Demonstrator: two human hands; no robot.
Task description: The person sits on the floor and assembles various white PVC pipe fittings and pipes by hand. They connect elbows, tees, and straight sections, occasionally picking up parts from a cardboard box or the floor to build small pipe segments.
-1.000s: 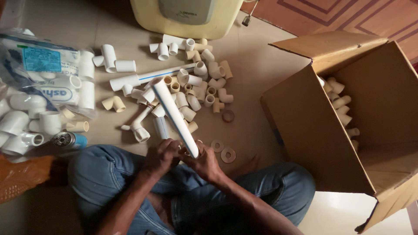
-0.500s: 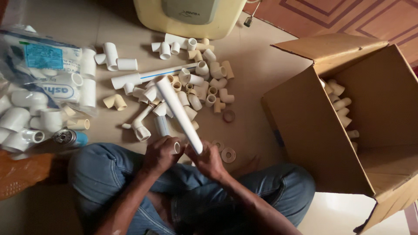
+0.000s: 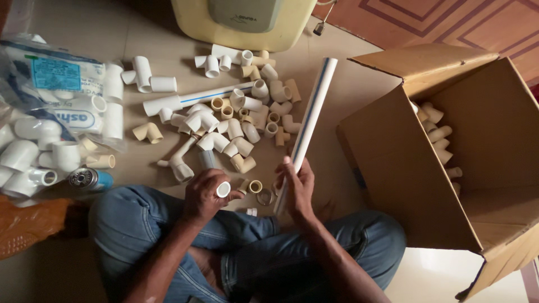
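I sit cross-legged on the floor in blue jeans. My right hand grips the lower end of a long white pipe with a thin blue stripe; the pipe slants up and to the right, towards the cardboard box. My left hand is closed around a short white pipe fitting, its round open end facing up. The two hands are apart. Just beyond them on the floor lies a heap of white and cream fittings.
The open box at right holds several cream fittings. A clear plastic bag of white fittings lies at left, a small blue-and-silver can beside it. A cream appliance stands at the top. An orange cloth lies lower left.
The pipe, earlier held by both hands and leaning up-left, has swung to lean up-right in my right hand alone. My left hand has come away holding the short fitting.
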